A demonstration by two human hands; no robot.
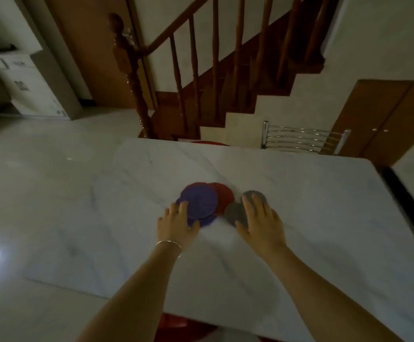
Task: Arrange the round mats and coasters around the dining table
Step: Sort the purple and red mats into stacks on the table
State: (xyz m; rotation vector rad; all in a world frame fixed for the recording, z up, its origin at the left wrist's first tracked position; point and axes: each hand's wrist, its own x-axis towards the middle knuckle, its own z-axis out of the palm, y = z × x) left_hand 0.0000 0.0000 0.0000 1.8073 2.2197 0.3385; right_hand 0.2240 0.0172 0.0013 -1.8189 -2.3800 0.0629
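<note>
Nearest the lens, two bare forearms run up from the bottom edge and converge over the marble counter (299, 218), the left one wearing a thin bangle (170, 243) at the wrist. The left hand (176, 224) lies flat and spread, fingers forward, its fingertips resting on the near-left rim of the purple round mats (201, 202); it is pressing rather than gripping, with nothing closed in it. There look to be two purple mats stacked slightly off-centre, and a red round mat (225, 196) peeks out from under their far-right side. The right hand (261, 223) is likewise open and splayed, palm down, covering part of two small grey coasters (235, 213) that sit touching or overlapping each other, just beside the red mat. So everything still lies in one cluster near the middle of the counter, straight ahead of both hands: mats on the left hand's side, coasters on the right's, each pile already under the nearer hand. Being round, the pieces have no long axis to align, so what matters is direction of travel. My judgement is that the next move is to slide or peel pieces apart and carry them outward toward the counter's edges, such as the far side where a metal chair back (302, 140) stands.
</note>
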